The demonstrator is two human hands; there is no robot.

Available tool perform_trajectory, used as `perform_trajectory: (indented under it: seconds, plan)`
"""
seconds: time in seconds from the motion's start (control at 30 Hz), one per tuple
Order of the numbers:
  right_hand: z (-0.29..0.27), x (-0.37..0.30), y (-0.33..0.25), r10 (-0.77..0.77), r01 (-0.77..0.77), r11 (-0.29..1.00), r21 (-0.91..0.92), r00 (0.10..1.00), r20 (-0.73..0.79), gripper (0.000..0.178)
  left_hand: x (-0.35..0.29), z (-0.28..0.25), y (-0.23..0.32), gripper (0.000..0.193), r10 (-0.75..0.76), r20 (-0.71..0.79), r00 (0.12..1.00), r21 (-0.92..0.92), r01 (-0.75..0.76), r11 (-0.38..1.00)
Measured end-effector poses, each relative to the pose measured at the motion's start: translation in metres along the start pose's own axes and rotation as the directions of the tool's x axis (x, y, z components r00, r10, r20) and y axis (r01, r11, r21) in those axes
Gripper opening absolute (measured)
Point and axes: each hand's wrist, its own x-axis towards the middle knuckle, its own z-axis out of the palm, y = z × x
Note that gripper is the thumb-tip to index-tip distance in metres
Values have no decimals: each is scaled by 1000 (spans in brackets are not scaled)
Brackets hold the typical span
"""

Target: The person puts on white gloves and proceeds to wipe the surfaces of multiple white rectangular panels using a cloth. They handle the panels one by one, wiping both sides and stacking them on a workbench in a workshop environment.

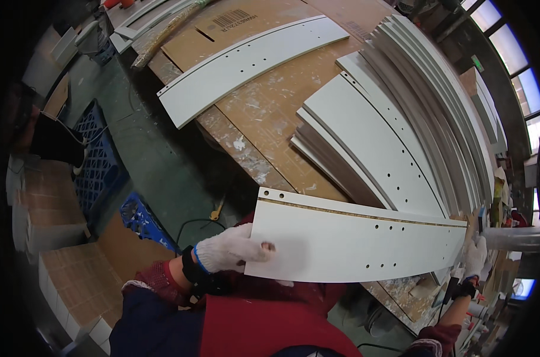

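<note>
My left hand (234, 249), in a white knitted glove, grips the left end of a long white panel (347, 241). Its thumb lies on the panel's face, and a worn spot bares the thumb tip. The panel has a groove along its upper edge, two holes at the left corner and several smaller holes to the right. My right hand (475, 257), also gloved, is close beside the panel's far right end; its fingers are too small and blurred to show whether they hold it. Just beyond the panel, a stack of similar drilled panels (371, 134) lies on the workbench (264, 134).
A separate drilled panel (252, 62) lies across the bench's far left part, overhanging its edge. More panels (427, 89) stand tightly packed at the right. On the left are a blue plastic crate (100, 163) and stacked brown-topped boards (79, 285). Tools and clutter crowd the right side.
</note>
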Motion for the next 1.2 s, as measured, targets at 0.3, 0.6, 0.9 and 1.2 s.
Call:
perform_trajectory:
  seconds: [0.3, 0.6, 0.9, 1.2]
  plan:
    - [22, -159, -288, -650, 648, 758, -67, 760, -5, 7, 28, -4, -18, 74, 443, 93, 892, 857, -298, 420]
    - [24, -240, -369, -874, 588, 486, 647, 318, 368, 18, 42, 31, 0, 70, 224, -53, 973, -370, -227, 901]
    - [23, -235, -259, -433, -21, 736, 677, 754, 494, 15, 31, 9, 7, 66, 578, 41, 815, 333, -557, 761]
    - [45, -238, -261, -521, 104, 667, 738, 772, 363, 21, 55, 7, 20, 54, 665, 648, 371, 716, -1, -698]
